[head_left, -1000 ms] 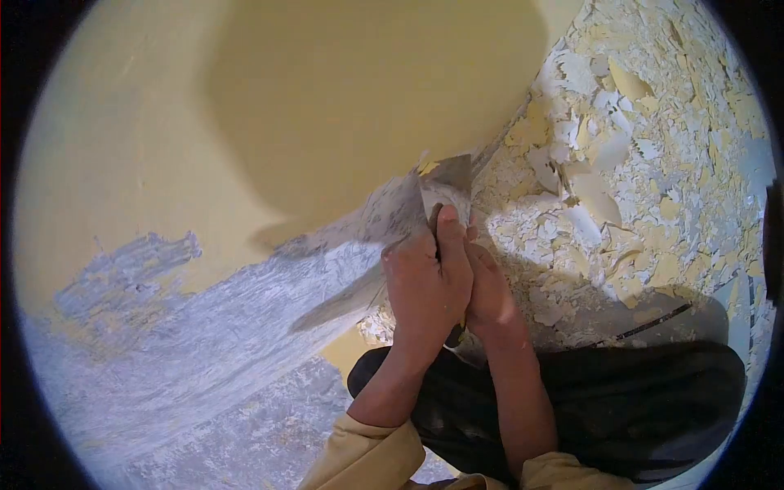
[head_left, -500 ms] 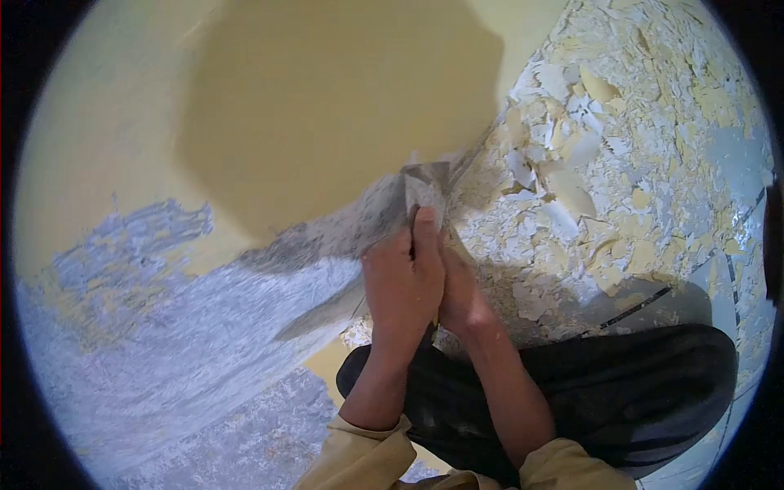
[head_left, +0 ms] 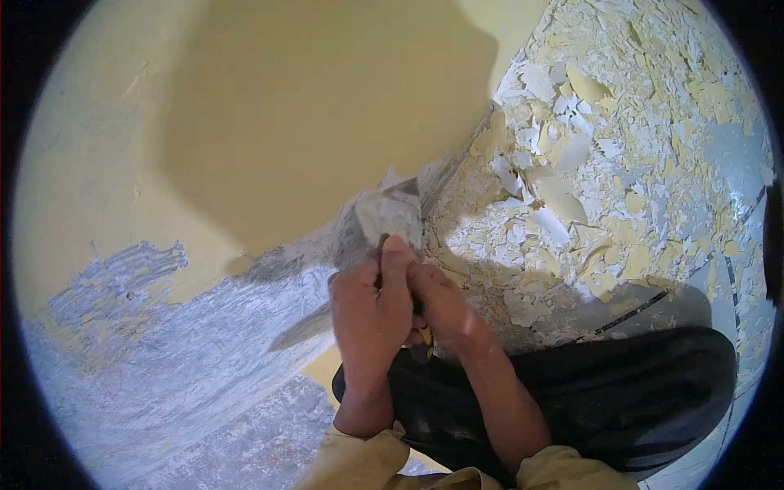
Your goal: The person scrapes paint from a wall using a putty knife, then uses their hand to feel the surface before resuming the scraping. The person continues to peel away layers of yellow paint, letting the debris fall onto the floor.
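Scraper [head_left: 390, 214] in hand, the person has it near the middle of the view, blade towards twelve. Nearest, at six, tan sleeves [head_left: 355, 457] are cut off by the frame; a dark-trousered knee [head_left: 588, 392] fills four o'clock. Both hands are closed on the handle, left hand [head_left: 367, 318] with its thumb laid forward, right hand [head_left: 449, 310] wrapped close beside; that doubled grip probably steadies the blade and lends it weight. Most of the handle is hidden, bar a yellow-and-black end, and I can't make out every finger. Beyond, the blade lies low to the yellow wall [head_left: 327, 98], likely so its edge meets the paint flat; blur hides the exact contact. Bare grey plaster [head_left: 229, 327] runs towards eight; curled paint flakes [head_left: 563, 204] cover much of the floor at two.
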Tool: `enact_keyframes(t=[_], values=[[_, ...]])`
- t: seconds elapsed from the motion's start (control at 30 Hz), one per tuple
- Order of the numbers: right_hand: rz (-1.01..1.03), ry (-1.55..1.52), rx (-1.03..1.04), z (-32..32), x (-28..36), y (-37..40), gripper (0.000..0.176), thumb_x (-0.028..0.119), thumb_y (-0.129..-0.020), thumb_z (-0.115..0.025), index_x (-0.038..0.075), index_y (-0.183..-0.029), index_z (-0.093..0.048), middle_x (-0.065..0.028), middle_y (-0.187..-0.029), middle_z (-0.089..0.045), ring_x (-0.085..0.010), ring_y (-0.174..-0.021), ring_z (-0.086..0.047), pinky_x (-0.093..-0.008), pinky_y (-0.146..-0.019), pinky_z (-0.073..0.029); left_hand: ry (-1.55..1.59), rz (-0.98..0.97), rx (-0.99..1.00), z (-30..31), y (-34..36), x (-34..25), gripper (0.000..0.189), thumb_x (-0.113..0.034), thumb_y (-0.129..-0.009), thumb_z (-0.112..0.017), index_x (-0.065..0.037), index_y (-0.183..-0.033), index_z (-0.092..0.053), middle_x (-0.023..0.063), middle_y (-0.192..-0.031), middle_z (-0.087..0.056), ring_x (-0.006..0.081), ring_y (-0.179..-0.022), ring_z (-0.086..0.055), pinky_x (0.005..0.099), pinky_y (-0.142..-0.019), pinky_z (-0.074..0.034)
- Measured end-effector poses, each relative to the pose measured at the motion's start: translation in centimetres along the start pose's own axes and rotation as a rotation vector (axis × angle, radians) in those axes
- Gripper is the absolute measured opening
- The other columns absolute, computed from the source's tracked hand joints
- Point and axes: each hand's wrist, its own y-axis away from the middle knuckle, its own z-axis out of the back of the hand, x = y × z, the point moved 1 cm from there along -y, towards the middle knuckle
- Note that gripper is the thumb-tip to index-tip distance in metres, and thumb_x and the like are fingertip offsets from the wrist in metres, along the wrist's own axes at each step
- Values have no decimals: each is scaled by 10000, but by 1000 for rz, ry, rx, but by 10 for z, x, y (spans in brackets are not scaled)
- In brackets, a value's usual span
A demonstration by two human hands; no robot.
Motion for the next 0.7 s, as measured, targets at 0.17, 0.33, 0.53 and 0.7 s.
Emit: enact_keyframes(t=[0.17,0.33,0.53,0.7], values=[[-2,-65,-68,-8,-4,-2,594,566,-978,-281,77,-789,-563,-19,-553,-493,-102,-399,-437,-247,-344,-340,113,88,-21,6,3,-9,486,-316,-932,-564,54,-619,-602,117,-413,-492,182,-343,-511,342,-439,-413],[-69,-98,-127,-6,8,4,634,606,-963,-243,75,-916,-586,-27,-583,-521,-95,-407,-464,-234,-335,-355,119,91,-88,-3,5,-1,483,-312,-932,-562,48,-614,-600,127,-426,-504,199,-354,-517,347,-443,-414],[-91,104,-214,-7,21,10,667,626,-950,-272,64,-743,-566,-20,-544,-490,-109,-392,-422,-253,-342,-335,54,-48,-207,-13,5,-9,459,-292,-918,-572,75,-642,-572,160,-472,-501,179,-441,-481,365,-469,-397],[34,284,-309,2,27,12,680,627,-948,-276,45,-752,-568,-21,-515,-472,-115,-376,-417,-276,-340,-315,2,-252,-315,-28,-7,-3,468,-308,-907,-583,103,-683,-559,188,-487,-472,139,-467,-428,378,-474,-379]])
